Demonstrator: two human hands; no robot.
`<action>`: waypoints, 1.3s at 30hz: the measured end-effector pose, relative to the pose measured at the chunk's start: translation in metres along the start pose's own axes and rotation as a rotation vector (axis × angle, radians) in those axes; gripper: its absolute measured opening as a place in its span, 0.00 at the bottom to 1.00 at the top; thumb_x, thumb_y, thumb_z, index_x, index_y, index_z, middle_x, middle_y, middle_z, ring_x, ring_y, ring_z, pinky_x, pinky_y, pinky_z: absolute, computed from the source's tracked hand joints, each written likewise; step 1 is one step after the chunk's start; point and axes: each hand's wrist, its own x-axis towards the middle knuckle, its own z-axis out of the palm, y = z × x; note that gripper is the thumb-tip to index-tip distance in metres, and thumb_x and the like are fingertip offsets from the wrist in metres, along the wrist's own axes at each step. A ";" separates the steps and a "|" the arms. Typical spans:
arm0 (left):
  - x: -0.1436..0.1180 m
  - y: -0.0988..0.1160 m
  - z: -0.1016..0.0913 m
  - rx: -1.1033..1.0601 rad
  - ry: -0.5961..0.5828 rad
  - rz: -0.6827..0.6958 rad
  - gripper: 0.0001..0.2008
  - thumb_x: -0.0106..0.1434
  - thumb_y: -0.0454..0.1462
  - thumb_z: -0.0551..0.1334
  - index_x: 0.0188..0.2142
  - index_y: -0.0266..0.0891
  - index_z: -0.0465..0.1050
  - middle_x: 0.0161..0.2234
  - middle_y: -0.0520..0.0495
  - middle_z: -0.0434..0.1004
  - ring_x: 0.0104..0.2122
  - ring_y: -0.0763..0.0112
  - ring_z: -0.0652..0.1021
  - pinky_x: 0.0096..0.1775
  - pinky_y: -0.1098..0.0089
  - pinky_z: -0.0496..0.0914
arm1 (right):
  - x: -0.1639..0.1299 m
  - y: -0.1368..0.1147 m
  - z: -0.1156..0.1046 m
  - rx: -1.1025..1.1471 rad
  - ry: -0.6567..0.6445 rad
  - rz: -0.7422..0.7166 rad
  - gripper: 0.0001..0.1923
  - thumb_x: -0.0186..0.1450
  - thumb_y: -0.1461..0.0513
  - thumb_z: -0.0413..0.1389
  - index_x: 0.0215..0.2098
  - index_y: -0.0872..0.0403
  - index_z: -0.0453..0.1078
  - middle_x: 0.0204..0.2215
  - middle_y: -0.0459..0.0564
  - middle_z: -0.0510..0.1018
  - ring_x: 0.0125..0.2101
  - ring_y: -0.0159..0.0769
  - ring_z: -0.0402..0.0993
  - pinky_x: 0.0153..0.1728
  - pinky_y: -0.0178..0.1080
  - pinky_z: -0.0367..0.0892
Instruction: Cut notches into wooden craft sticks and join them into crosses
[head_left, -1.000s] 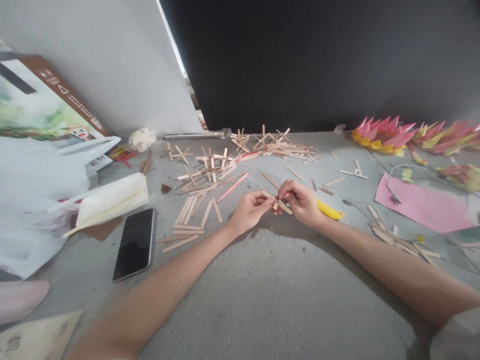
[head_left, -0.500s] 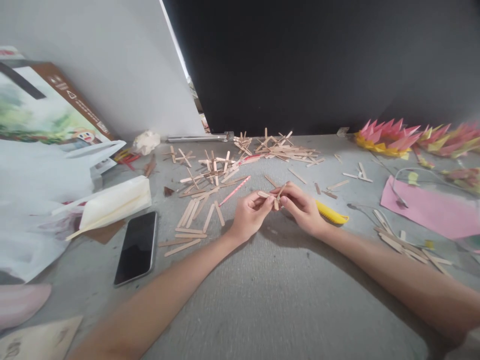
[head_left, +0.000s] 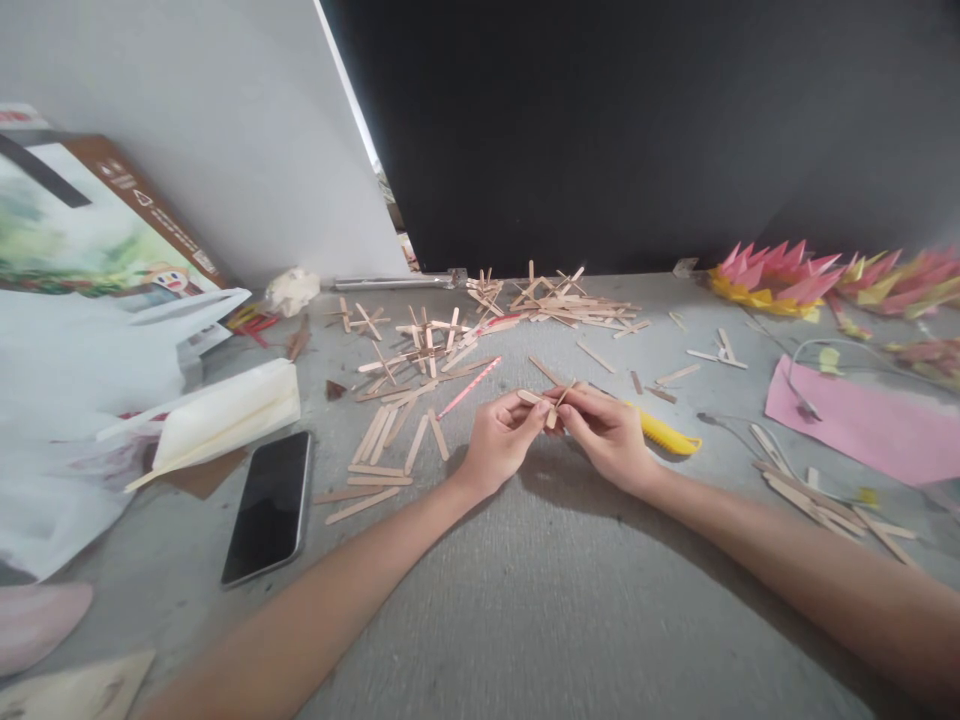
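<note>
Both hands meet above the middle of the grey table: the left hand and the right hand each pinch the small crossed wooden sticks between fingertips, holding them just off the surface. A yellow cutter lies just behind the right hand, loose sticks lie left of the left hand, and a black phone rests nearer the left edge.

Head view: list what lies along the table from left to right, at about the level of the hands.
White folded packet → phone → row of loose wooden sticks → left hand → right hand → yellow tool → pink paper sheet.
</note>
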 end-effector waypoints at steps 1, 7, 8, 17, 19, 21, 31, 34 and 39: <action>0.000 0.000 0.000 0.000 -0.001 -0.006 0.15 0.69 0.47 0.68 0.36 0.36 0.79 0.31 0.46 0.81 0.31 0.71 0.81 0.39 0.69 0.76 | 0.000 0.000 0.000 -0.004 0.005 0.005 0.13 0.77 0.57 0.54 0.45 0.53 0.80 0.32 0.50 0.78 0.32 0.36 0.74 0.35 0.39 0.70; 0.001 0.000 -0.001 -0.012 -0.006 -0.022 0.15 0.68 0.47 0.69 0.35 0.36 0.79 0.30 0.47 0.81 0.31 0.71 0.81 0.38 0.70 0.76 | -0.001 -0.002 0.001 -0.009 0.024 0.018 0.13 0.77 0.57 0.54 0.43 0.54 0.80 0.31 0.50 0.77 0.31 0.35 0.73 0.33 0.38 0.69; 0.001 -0.001 -0.001 -0.012 -0.006 -0.021 0.15 0.68 0.47 0.69 0.35 0.36 0.79 0.30 0.47 0.81 0.31 0.71 0.81 0.38 0.70 0.76 | -0.001 -0.002 0.001 -0.011 0.025 0.020 0.13 0.77 0.57 0.54 0.44 0.54 0.80 0.31 0.49 0.77 0.30 0.35 0.73 0.32 0.38 0.69; 0.002 0.000 0.001 0.038 -0.018 -0.023 0.17 0.69 0.49 0.68 0.34 0.36 0.78 0.31 0.46 0.82 0.31 0.69 0.81 0.39 0.69 0.76 | 0.002 0.003 0.001 0.074 0.049 0.112 0.15 0.75 0.51 0.57 0.38 0.52 0.77 0.32 0.50 0.79 0.31 0.37 0.76 0.36 0.41 0.73; 0.003 -0.001 0.001 0.046 -0.028 -0.029 0.18 0.69 0.50 0.67 0.35 0.36 0.78 0.31 0.45 0.82 0.31 0.69 0.81 0.39 0.69 0.76 | 0.004 0.007 0.001 0.159 0.093 0.190 0.16 0.73 0.48 0.59 0.36 0.51 0.75 0.30 0.48 0.79 0.29 0.37 0.76 0.33 0.40 0.74; 0.004 -0.003 0.001 0.047 -0.044 -0.042 0.19 0.68 0.51 0.67 0.34 0.36 0.77 0.30 0.45 0.81 0.31 0.69 0.81 0.39 0.69 0.76 | 0.005 0.011 0.001 0.239 0.095 0.249 0.18 0.73 0.46 0.59 0.36 0.51 0.72 0.27 0.46 0.78 0.26 0.36 0.75 0.30 0.39 0.73; 0.009 -0.006 -0.002 -0.112 -0.150 -0.158 0.20 0.67 0.52 0.69 0.38 0.35 0.77 0.29 0.46 0.81 0.29 0.69 0.81 0.37 0.68 0.76 | 0.007 0.017 -0.010 0.112 0.044 0.118 0.19 0.74 0.48 0.58 0.34 0.52 0.73 0.27 0.46 0.76 0.27 0.33 0.72 0.30 0.37 0.69; 0.010 -0.003 -0.003 -0.145 -0.199 -0.201 0.20 0.66 0.52 0.69 0.38 0.35 0.77 0.30 0.45 0.82 0.28 0.68 0.82 0.37 0.67 0.76 | 0.007 0.018 -0.011 0.093 0.048 0.087 0.19 0.74 0.48 0.58 0.33 0.52 0.73 0.27 0.47 0.76 0.28 0.35 0.73 0.31 0.38 0.70; 0.010 -0.002 -0.004 -0.149 -0.224 -0.211 0.21 0.66 0.52 0.70 0.38 0.35 0.78 0.30 0.44 0.83 0.28 0.69 0.82 0.36 0.68 0.76 | 0.008 0.015 -0.009 0.123 0.039 0.063 0.20 0.73 0.46 0.59 0.31 0.51 0.72 0.25 0.47 0.75 0.26 0.35 0.73 0.29 0.38 0.71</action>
